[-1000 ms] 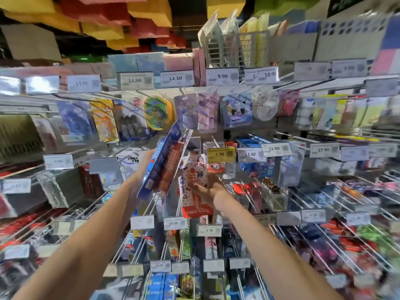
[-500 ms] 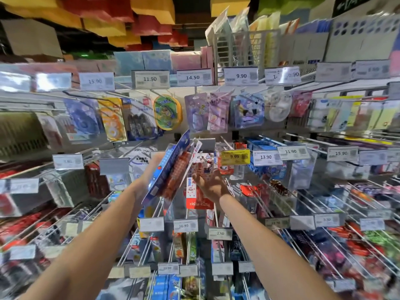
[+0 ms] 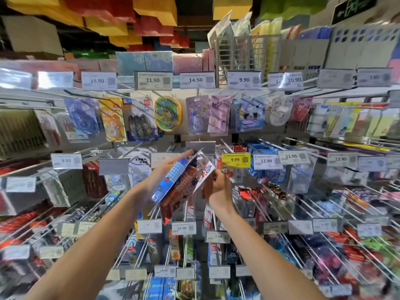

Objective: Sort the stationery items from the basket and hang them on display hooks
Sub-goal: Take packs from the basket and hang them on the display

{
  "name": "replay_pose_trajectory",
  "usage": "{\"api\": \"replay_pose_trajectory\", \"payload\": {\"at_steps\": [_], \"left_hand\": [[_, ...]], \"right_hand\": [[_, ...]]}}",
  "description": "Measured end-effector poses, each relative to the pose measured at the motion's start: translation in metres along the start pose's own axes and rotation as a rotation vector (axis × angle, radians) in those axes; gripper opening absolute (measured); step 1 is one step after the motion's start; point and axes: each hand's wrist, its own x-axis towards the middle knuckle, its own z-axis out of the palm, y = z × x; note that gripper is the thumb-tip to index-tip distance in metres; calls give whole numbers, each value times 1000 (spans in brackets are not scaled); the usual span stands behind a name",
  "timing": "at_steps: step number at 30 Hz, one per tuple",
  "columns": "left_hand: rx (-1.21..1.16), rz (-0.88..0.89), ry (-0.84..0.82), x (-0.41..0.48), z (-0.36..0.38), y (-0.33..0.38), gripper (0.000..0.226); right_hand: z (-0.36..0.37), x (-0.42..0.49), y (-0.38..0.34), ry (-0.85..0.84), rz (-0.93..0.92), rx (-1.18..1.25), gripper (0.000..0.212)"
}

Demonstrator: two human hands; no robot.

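Note:
My left hand (image 3: 161,176) holds a fanned stack of flat stationery packs (image 3: 179,187) up in front of the hook wall: a blue checked one, a red patterned one and a white one with a cartoon print. My right hand (image 3: 216,187) reaches in from the right and pinches the white pack's lower right edge. Both hands hover in front of a hook row whose tags read 9.99 (image 3: 236,160) and 13.90. The basket is out of view.
Rows of long wire hooks (image 3: 320,213) jut toward me on all sides, loaded with carded stationery and price tags. Hanging packs (image 3: 197,114) fill the row above. A shelf with boxes and plastic baskets (image 3: 249,55) runs along the top.
My right hand let go of the red-and-white pack on the hook and came over to the stack in my left hand. The left hand tilted the stack further to the right.

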Motion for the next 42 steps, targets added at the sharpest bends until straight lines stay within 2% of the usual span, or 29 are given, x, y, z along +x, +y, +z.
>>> {"api": "replay_pose_trajectory", "payload": {"at_steps": [1,4,7,10,13,16,19,21,23,26,28,30,32,33,34,35,37,38,42], "left_hand": [[22,-6,1,5,-4,-5,42],[27,-20,-4,14,-10,-15,46],[44,-11,30,15,-8,-12,47],[38,16,67,14,-6,-11,46],[102,67,110,12,0,-12,44],[153,110,123,9,6,-14,51],[238,161,145,8,8,-15,55],[272,188,158,8,10,-16,54],[308,201,161,10,11,-18,51],[380,177,150,13,9,-21,51],[439,180,132,12,6,-23,56],[557,182,104,12,1,-23,60],[693,167,94,13,-6,-23,64],[740,161,88,12,-9,-22,67],[778,152,72,11,-13,-22,70],[818,148,53,10,-16,-20,74],[900,143,15,10,-24,-17,81],[911,135,-3,10,-27,-14,83],[879,109,-72,10,-36,-2,88]], "right_hand": [[-5,-5,3,85,-114,-39,29],[-18,-28,-2,242,-441,122,32],[-22,-47,-15,174,-663,93,42],[-25,-57,-19,148,-753,-155,53],[-28,-62,-15,262,-688,-278,53],[-31,-67,-7,355,-706,-214,47],[-30,-76,-10,194,-735,-215,43],[-26,-78,-12,110,-633,-371,50],[-25,-74,-10,90,-524,-390,50],[-31,-71,-10,1,-365,-132,40],[-37,-72,-7,-4,-337,14,39],[-47,-72,-1,-3,-317,80,38],[-59,-68,7,-15,-225,147,24],[-64,-62,14,-39,-186,161,27],[-69,-57,20,-62,-136,161,39],[-74,-53,26,-84,-91,153,42],[-81,-44,38,-55,-60,82,26],[-83,-38,42,-54,-59,24,27],[-76,-28,45,-133,-62,-169,54]]}}
